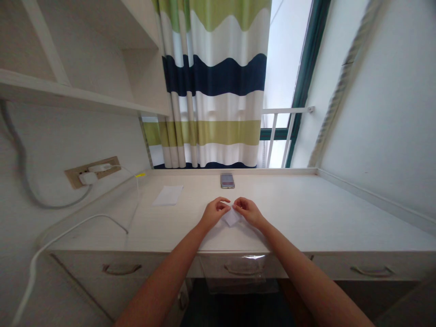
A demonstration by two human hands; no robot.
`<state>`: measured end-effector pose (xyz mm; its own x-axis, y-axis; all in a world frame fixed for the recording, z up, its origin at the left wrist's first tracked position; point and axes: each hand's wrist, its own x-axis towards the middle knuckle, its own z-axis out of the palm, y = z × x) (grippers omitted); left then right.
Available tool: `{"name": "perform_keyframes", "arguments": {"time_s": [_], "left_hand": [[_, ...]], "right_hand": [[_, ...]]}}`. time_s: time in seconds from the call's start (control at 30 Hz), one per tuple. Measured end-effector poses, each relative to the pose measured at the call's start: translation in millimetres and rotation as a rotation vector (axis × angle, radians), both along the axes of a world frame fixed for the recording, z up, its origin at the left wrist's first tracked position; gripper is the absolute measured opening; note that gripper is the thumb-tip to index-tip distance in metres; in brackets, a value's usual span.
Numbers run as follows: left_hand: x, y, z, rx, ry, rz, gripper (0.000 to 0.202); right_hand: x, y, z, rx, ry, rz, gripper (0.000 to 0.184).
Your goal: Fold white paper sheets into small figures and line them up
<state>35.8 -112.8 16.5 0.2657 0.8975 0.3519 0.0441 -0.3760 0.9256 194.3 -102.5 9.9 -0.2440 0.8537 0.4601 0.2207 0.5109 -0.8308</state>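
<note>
Between my hands, over the middle of the white desk, is a small piece of white paper (232,218) that looks folded, with one corner pointing towards me. My left hand (215,211) pinches its left side with thumb and forefinger. On the other side my right hand (247,210) has thumb and fingers closed on the paper's upper right edge. The fingertips of both hands almost meet at its top, and they cover part of it.
A phone (227,180) lies beyond my hands near the desk's back ledge. White paper sheets (168,195) lie to the left. A white cable (85,221) crosses the desk's left end below a wall socket (91,172). A transparent sheet (238,284) hangs over the front edge.
</note>
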Motion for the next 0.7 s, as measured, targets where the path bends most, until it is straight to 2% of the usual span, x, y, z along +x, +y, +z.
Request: {"name": "perform_keyframes", "arguments": {"time_s": [0.13, 0.33, 0.53, 0.7], "left_hand": [[0.8, 3.2, -3.3, -0.117, -0.055, -0.032, 0.030], [-1.1, 4.0, -0.6, -0.119, -0.112, 0.047, 0.030], [-0.9, 3.6, -0.5, -0.162, -0.128, 0.000, 0.040], [-3.1, 3.7, 1.7, -0.102, -0.145, 0.032, 0.040]], "right_hand": [[0.3, 0.8, 0.9, 0.001, 0.081, -0.035, 0.025], [-2.0, -2.4, 3.7, -0.217, 0.124, 0.078, 0.033], [-0.1, -2.9, 6.1, -0.209, 0.199, -0.003, 0.031], [0.9, -7.2, 10.2, -0.200, 0.262, 0.042, 0.034]]}}
